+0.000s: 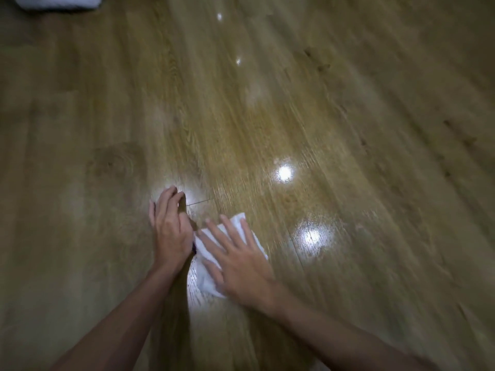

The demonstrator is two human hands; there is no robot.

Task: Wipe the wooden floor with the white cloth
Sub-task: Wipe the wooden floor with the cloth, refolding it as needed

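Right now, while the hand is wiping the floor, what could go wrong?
The right hand only presses flat on the white cloth, so it might slide off and leave the cloth bunched behind. The wooden floor shines and may be slippery, so the left hand, resting on bare boards, could skid. The small cloth covers little, so patches might get missed.

Floor: glossy wood-grain planks, seams running diagonally
Light: several bright round reflections on the boards
Far left corner: pale soft object, cut off by the frame edge, blurred
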